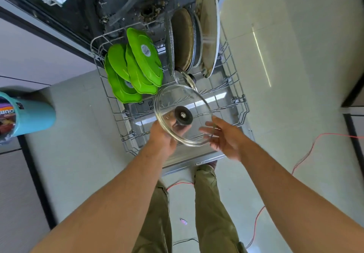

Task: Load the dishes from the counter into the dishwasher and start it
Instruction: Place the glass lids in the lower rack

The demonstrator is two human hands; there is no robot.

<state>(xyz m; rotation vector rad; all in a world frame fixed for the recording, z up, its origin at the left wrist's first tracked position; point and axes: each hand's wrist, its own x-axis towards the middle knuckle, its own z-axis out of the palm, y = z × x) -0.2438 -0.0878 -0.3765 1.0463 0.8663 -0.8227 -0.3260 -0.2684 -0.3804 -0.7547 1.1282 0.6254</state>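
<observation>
Where the left hand (162,134) meets the glass lid (183,101), its fingers curl under the near-left rim and show through the glass beside the black knob (183,115); whether they also catch the knob cannot be told. Right hand (226,136): thumb over the near-right rim, fingers spread beneath and blurred through the glass; a light pinch on the rim, steadying more than clamping by the look of it. The lid is held roughly flat, tilted a little; it hangs in the air above the front half of the lower rack (239,102), touching no wire.

The rack stands drawn out over the open door (197,158); its back part is filled: green plates (134,69) on edge at left; dark pans (183,39) and a large soiled plate (208,35) on edge at right; a smaller lid (185,78) leaning just in front of the pans. The front rows of prongs beneath the held lid are bare.

Step in hand, by judgement: placing this lid; loading is under way, starting not yet due. The next move calls for turning the lid onto its edge and lowering it between two rows of prongs in front of the smaller lid, knob kept off the wires; glass striking glass is the thing to avoid. The counter is not in view, so what remains to load cannot be told.
</observation>
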